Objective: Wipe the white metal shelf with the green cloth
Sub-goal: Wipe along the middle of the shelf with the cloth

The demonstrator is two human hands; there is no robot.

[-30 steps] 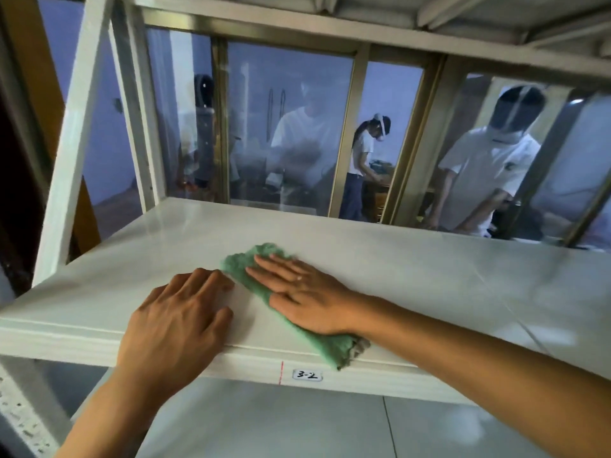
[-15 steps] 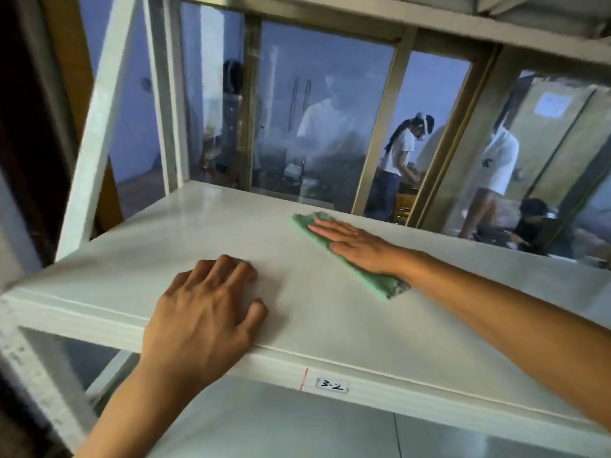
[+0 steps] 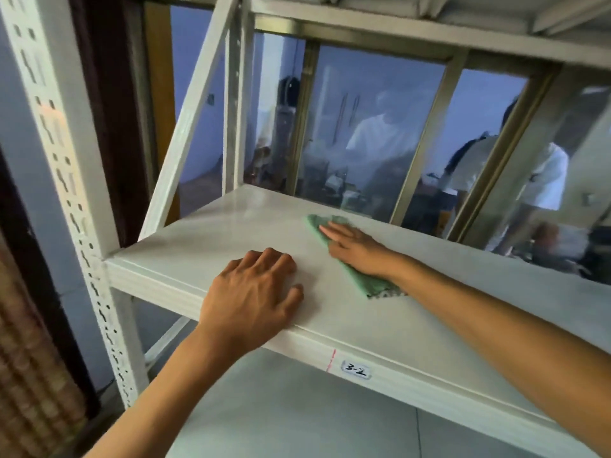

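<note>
Fingers (image 3: 330,233) of the right hand (image 3: 358,251) are lying straight and flat on the green cloth (image 3: 370,282), pressing it down onto the white metal shelf (image 3: 211,236) rather than curling round it. That cloth is sitting far back on the shelf board, near its rear edge just in front of the window glass (image 3: 373,127), with a crumpled tail trailing out beneath the wrist toward the front. Resting palm-down near the front lip, the left hand (image 3: 251,299) is bracing on the bare board with its fingers loosely bent and holding nothing, well apart from the cloth. A small label (image 3: 355,370) reading 3-2 is sticking to the front edge.

Wiping looks to be under way. Which parts are already clean cannot be told, since the board is looking evenly pale. The left corner and the stretch running off to the right probably remain to be covered.
</note>
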